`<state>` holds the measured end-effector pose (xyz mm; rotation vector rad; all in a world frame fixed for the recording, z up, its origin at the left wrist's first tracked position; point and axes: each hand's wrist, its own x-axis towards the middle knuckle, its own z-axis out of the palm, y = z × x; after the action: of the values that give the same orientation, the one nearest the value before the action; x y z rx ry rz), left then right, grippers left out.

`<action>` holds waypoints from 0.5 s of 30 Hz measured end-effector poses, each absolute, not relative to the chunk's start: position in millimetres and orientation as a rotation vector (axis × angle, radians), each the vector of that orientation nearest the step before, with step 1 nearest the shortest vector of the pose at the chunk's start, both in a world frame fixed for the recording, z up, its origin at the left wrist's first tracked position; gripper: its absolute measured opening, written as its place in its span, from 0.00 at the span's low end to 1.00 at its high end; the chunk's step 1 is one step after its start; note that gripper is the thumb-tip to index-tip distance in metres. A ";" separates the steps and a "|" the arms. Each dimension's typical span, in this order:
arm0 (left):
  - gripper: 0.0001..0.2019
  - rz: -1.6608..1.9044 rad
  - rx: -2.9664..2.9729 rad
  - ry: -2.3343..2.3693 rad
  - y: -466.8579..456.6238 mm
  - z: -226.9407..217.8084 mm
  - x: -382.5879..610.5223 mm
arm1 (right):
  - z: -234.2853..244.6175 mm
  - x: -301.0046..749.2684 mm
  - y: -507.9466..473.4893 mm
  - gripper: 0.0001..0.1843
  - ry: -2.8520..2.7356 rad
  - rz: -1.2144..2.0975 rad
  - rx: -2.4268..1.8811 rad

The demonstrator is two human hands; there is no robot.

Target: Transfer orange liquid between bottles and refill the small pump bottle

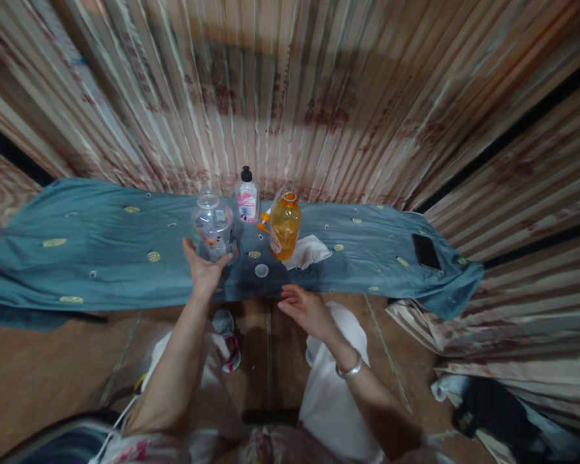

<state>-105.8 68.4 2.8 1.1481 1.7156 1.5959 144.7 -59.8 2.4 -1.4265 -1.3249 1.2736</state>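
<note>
The orange bottle (287, 222) has its pump (264, 223) off and liquid (285, 237) inside; my left hand (205, 270) spreads at the left clear bottle (215, 222), grip unclear, my right hand (309, 311) loosely parted, empty.

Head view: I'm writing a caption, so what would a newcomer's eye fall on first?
Probably the orange bottle near the middle of the teal cloth, beside a crumpled white tissue. Next, the clear bottle to its left, with the left hand at its near side. Then the dark rectangular slab lying toward the cloth's right end.
</note>
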 end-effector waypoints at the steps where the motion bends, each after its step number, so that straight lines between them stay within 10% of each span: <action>1: 0.59 1.613 1.133 1.734 56.9 3.6 -107.7 | 5.7 142.9 -51.7 0.23 -1.414 1.236 -1.445; 15: 0.54 1.502 1.652 1.228 52.2 19.4 -22.5 | -18.5 109.7 28.2 0.22 -1.993 0.814 -1.448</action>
<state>-22.5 52.2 19.4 1.6516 1.2275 1.5015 109.7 28.2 -18.5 -1.4479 -1.9927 0.8139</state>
